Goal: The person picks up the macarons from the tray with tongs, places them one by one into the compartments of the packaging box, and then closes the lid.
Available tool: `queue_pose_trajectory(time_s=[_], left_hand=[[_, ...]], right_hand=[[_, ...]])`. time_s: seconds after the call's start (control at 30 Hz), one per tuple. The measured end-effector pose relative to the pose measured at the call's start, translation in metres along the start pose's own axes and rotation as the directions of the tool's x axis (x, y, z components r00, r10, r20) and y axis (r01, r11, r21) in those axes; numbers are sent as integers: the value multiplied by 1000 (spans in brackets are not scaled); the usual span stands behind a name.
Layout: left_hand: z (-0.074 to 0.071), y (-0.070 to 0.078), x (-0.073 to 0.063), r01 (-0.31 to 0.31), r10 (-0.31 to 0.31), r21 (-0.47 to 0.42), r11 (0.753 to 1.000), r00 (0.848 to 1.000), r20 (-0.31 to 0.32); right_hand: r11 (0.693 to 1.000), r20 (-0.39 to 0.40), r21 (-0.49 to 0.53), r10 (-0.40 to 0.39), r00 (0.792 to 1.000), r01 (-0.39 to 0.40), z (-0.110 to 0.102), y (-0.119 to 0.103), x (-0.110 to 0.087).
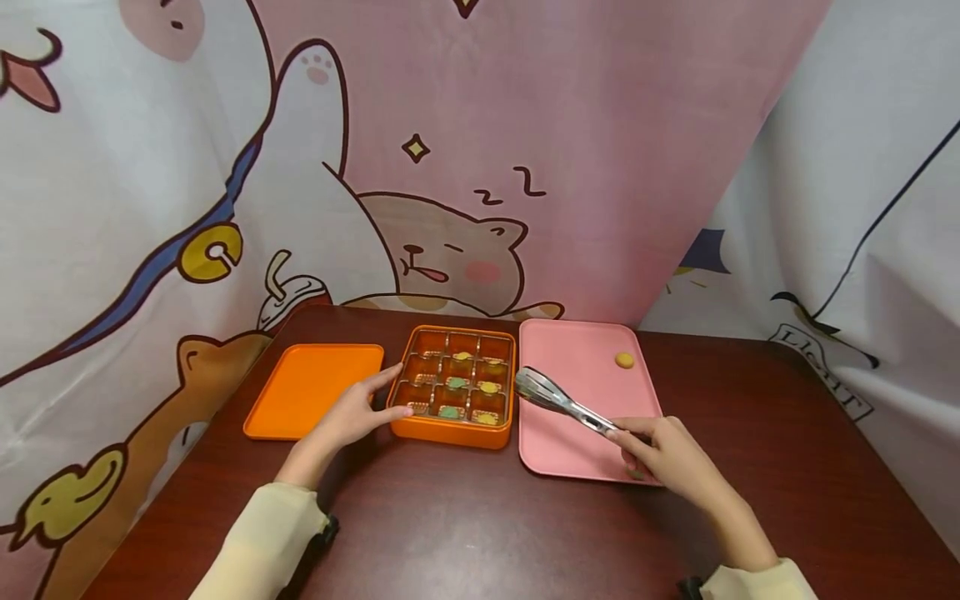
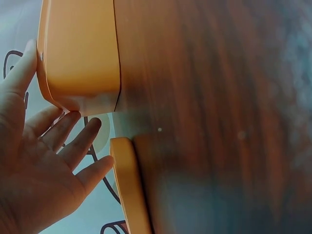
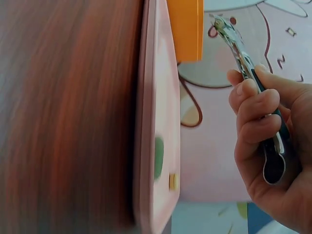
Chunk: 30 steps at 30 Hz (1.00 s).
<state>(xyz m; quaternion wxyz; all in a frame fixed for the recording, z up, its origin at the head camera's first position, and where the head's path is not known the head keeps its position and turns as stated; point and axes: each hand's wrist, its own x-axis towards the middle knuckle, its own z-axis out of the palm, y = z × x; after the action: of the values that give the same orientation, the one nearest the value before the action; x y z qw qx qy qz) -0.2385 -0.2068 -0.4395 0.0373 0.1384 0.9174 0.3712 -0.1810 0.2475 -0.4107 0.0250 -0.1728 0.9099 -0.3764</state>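
My right hand (image 1: 667,458) grips silver metal tongs (image 1: 562,400), its fingers curled round the handle in the right wrist view. The tongs' tips point left, near the orange box's right rim; whether they hold anything is unclear. Thumb and fingers spread, my left hand (image 1: 356,417) touches the left side and front corner of the orange box (image 1: 450,431). Clear dividers split the box into several compartments, some with yellow pieces (image 1: 489,387) or green pieces (image 1: 452,412). On the pink tray (image 1: 585,450) lie a round yellow piece (image 1: 624,360) and a green piece (image 3: 159,157), mostly hidden by my right hand in the head view.
An orange lid-like panel (image 1: 315,387) lies flat left of the box, behind my left hand. The dark wooden table (image 1: 450,525) stretches in front and to the right. A cartoon-printed curtain (image 1: 600,167) hangs behind the table.
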Motion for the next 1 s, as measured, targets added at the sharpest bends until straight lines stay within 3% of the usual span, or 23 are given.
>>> queue_pose_trajectory(time_s=[0.2, 0.43, 0.6, 1.0], left_hand=[[-1, 1, 0, -12, 12, 8, 1000, 1000, -8], [-1, 1, -1, 19, -19, 11, 1000, 1000, 1], [0, 1, -1, 31, -31, 18, 999, 1000, 1], [-1, 1, 0, 7, -7, 16, 1000, 1000, -9]], right_hand=[[999, 21, 1, -39, 999, 39, 17, -18, 19], [998, 66, 46, -45, 997, 42, 36, -36, 37], [994, 84, 63, -95, 992, 90, 48, -46, 48], [981, 60, 16, -194, 979, 193, 76, -64, 67]])
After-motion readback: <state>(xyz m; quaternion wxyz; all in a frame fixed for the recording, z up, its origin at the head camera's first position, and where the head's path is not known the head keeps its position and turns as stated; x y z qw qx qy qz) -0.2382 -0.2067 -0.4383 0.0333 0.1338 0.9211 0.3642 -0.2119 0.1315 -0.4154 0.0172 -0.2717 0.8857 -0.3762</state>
